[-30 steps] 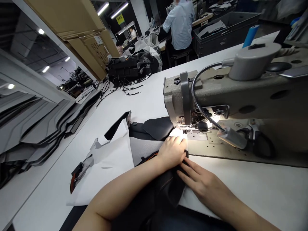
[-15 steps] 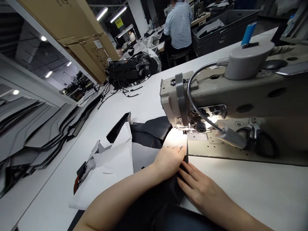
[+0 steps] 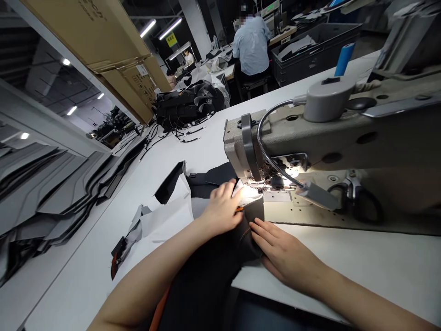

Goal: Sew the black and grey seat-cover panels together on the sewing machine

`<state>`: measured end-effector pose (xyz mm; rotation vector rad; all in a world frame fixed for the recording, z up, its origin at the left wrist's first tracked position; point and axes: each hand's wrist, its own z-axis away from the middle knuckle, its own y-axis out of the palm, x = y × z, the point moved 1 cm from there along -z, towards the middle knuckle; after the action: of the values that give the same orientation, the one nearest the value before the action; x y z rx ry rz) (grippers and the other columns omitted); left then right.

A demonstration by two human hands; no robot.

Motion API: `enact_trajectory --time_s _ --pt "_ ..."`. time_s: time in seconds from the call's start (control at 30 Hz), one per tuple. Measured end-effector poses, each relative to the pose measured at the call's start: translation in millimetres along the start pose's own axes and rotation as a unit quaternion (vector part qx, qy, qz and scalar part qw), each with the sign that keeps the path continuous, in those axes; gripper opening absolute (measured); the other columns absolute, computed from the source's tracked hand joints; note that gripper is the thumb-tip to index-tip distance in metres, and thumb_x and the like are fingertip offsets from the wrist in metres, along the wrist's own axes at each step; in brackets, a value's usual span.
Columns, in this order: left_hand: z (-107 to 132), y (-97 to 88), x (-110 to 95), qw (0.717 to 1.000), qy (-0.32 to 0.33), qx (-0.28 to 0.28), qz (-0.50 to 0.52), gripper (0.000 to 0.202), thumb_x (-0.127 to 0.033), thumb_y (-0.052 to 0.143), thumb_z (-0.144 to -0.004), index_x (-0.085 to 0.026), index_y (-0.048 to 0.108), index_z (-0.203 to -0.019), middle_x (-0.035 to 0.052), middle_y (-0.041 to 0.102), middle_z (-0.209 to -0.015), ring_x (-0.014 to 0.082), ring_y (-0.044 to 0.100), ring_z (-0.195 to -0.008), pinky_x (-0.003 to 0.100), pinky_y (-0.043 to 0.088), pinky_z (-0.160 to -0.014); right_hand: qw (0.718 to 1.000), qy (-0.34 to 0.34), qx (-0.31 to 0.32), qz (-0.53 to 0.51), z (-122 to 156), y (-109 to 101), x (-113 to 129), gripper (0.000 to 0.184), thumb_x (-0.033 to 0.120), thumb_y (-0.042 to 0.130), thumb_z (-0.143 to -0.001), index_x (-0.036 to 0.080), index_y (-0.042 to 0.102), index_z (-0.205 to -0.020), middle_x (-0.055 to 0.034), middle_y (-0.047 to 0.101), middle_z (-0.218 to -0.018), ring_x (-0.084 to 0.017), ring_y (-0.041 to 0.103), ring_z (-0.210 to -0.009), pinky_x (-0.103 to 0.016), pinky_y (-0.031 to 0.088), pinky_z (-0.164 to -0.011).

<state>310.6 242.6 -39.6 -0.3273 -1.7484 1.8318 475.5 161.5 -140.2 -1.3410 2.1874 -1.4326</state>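
Observation:
A dark fabric piece with orange stitching runs under the lit needle area of a sewing machine. Its pale underside shows where the edge is turned back beside the presser foot. My left hand is closed on that turned-back part, thumb and fingers bent round it, a small orange strip showing by its knuckles. My right hand lies with fingers stretched out on the dark fabric's right edge, just in front of the machine bed. White backing material spreads out left of my left hand.
Black-handled scissors lie on the machine bed under the arm. A flexible lamp hangs near the needle. Stacked grey panels line the left side. A dark bundle with cables lies behind; a person sits beyond beside a grey bin.
My left hand has moved left and up from the pale strip, turning the fabric's edge back. My right hand has slid slightly up and left. The view has shifted a little.

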Motion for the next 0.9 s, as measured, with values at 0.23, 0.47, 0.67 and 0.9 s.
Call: enact_trajectory --time_s 0.23,0.47,0.67,0.9 --pt "30 -17.4 -9 0.996 0.067 0.046 -0.023 0.040 -0.006 0.036 -0.085 -0.015 0.049 -0.122 0.0072 0.060 -0.095 0.0217 0.056 -0.085 0.034 0.046 -0.071 0.997 -0.029 -0.057 0.040 1 1 10 0.037 0.019 0.048 -0.081 0.002 0.063 -0.110 -0.0186 0.061 -0.116 -0.031 0.054 -0.112 -0.042 0.045 -0.098" --pt "15 1.0 -49 0.977 0.107 0.162 0.084 0.023 -0.019 0.044 -0.079 -0.016 0.053 -0.100 0.0044 0.063 -0.085 0.0206 0.060 -0.070 0.030 0.045 -0.056 0.991 -0.060 -0.063 0.100 0 -3 14 0.033 0.010 0.041 -0.081 0.003 0.067 -0.100 -0.0156 0.067 -0.096 -0.026 0.060 -0.098 -0.037 0.046 -0.098" --pt "-1 9.1 -36 0.979 0.089 0.129 0.133 0.023 -0.016 0.039 -0.080 -0.020 0.050 -0.100 0.0028 0.062 -0.087 0.0197 0.060 -0.076 0.028 0.046 -0.064 0.994 0.002 -0.061 0.086 2 -3 8 0.039 0.021 0.042 -0.084 -0.002 0.064 -0.107 -0.0196 0.064 -0.109 -0.030 0.055 -0.108 -0.040 0.044 -0.099" --pt "-27 14.9 -38 0.983 0.076 0.116 0.120 0.022 -0.015 0.038 -0.082 -0.019 0.054 -0.096 0.0056 0.063 -0.089 0.0207 0.060 -0.076 0.029 0.046 -0.064 0.996 0.061 -0.015 0.070 -1 -5 -8 0.051 0.033 0.047 -0.082 0.001 0.055 -0.121 -0.0185 0.055 -0.126 -0.030 0.047 -0.120 -0.043 0.041 -0.101"
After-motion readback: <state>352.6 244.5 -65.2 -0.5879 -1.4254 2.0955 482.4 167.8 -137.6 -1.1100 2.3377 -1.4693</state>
